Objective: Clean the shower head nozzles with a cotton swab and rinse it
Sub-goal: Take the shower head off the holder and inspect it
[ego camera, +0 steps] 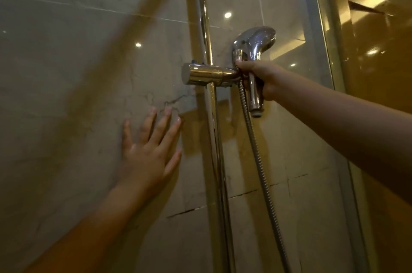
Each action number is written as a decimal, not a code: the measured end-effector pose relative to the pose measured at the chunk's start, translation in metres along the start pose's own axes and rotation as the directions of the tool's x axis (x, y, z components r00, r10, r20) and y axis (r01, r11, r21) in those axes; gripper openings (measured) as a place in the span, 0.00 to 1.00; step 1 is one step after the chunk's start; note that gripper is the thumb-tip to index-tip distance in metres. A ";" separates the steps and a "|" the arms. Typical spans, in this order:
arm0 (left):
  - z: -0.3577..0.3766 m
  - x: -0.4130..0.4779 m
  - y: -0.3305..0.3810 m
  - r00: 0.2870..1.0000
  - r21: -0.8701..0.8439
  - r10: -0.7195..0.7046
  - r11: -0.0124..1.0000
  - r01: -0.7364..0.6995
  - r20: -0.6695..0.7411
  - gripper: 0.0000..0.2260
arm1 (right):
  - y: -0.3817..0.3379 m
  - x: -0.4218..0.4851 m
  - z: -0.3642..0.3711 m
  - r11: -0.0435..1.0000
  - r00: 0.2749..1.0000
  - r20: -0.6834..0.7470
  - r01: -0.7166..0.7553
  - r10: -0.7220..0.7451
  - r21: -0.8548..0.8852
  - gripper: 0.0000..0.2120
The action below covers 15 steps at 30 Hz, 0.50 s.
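Careful: the shower head (256, 43) is wet chrome, and it sits in or right against the holder (207, 74) on the slide rail (205, 27), so the likely trouble starts as you lift it free. If your grip is low and loose on that slick handle, it could slip and drop, swinging on the hose (256, 150) into the tiled wall (66, 72) or the glass panel (316, 34) just to its right. A hard sideways tug could also twist the holder round the rail instead of freeing the head. The hose hangs just beside the handle, and I cannot tell where it joins, so watch for a snag there. The nozzle face is turned away from you; you will need to turn it toward you before cleaning, and no cotton swab is in view.

Your right hand (260, 76) reaches in from the right with the arm stretched long, fingers curled round the handle just below the head and close against the holder. Your left hand (145, 154) is open, fingers spread and straight, palm flat on the wall to the left of the rail and lower than the holder, holding nothing and seemingly bracing you.
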<state>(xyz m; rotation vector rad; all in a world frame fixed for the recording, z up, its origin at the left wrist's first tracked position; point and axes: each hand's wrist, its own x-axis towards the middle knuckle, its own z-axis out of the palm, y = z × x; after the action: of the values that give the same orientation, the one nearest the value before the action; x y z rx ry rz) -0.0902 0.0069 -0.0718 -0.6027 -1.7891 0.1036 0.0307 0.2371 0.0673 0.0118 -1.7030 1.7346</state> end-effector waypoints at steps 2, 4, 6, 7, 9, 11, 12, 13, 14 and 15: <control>-0.001 -0.001 0.000 1.000 0.000 0.008 1.000 -0.008 0.001 0.29 | -0.003 0.001 0.006 0.999 1.000 0.022 0.001 0.000 -0.038 0.09; -0.002 -0.002 0.000 1.000 -0.013 0.006 1.000 -0.006 -0.008 0.29 | -0.004 0.001 0.012 0.995 0.999 0.035 0.024 -0.021 -0.096 0.09; -0.003 -0.003 0.000 1.000 -0.023 0.006 1.000 -0.007 -0.010 0.29 | -0.005 0.001 0.013 0.982 0.997 0.056 0.062 -0.053 -0.176 0.09; -0.003 -0.003 0.000 1.000 -0.023 0.005 1.000 -0.006 -0.011 0.29 | -0.004 -0.001 0.013 0.976 0.995 0.075 0.075 -0.061 -0.206 0.09; -0.004 -0.003 0.000 1.000 -0.030 0.004 1.000 -0.005 -0.016 0.29 | -0.004 -0.003 0.013 0.965 0.993 0.093 0.092 -0.071 -0.248 0.09; -0.005 -0.003 0.000 1.000 -0.034 0.009 0.999 -0.009 -0.013 0.29 | -0.002 -0.004 0.013 0.965 0.993 0.082 0.099 -0.081 -0.243 0.08; -0.005 -0.003 0.000 1.000 -0.034 0.010 0.999 -0.011 -0.015 0.29 | -0.002 -0.005 0.013 0.968 0.994 0.078 0.096 -0.080 -0.234 0.08; -0.005 -0.003 0.000 1.000 -0.032 0.011 0.999 -0.011 -0.018 0.29 | -0.001 -0.006 0.014 0.970 0.995 0.077 0.086 -0.070 -0.226 0.08; -0.004 -0.003 0.000 1.000 -0.033 0.011 0.999 -0.012 -0.020 0.29 | -0.001 -0.007 0.014 0.974 0.995 0.082 0.071 -0.054 -0.216 0.09; -0.004 -0.003 0.000 1.000 -0.036 0.011 0.999 -0.012 -0.021 0.29 | 0.000 -0.008 0.014 0.978 0.995 0.088 0.056 -0.039 -0.200 0.08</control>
<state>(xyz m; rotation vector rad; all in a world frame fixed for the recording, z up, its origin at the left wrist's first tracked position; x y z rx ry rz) -0.0858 0.0045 -0.0734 -0.6377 -1.7705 0.0725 0.0307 0.2208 0.0656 0.0336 -1.9180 1.5384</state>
